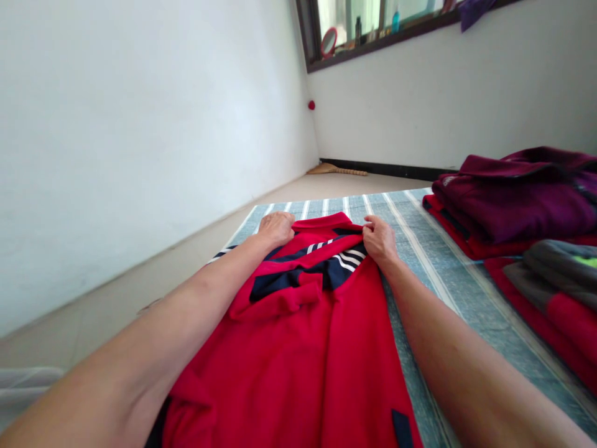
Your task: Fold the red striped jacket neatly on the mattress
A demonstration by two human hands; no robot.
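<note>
A red jacket (289,367) with navy panels and white stripes lies spread in front of me, its collar at the far end. My left hand (278,228) is closed on the cloth at the left of the collar. On the right shoulder edge, my right hand (379,238) pinches the fabric between thumb and fingers. Between my hands the cloth is bunched in folds across the upper part. Both arms reach forward over the garment, and my left forearm hides part of its left side.
Beneath the jacket is a blue-grey striped sheet (410,249). To the right lie folded maroon clothes (517,199) on red ones, and a grey and red folded pile (559,298) nearer me. White walls (140,112) stand left and ahead; a broom (331,168) lies on the floor.
</note>
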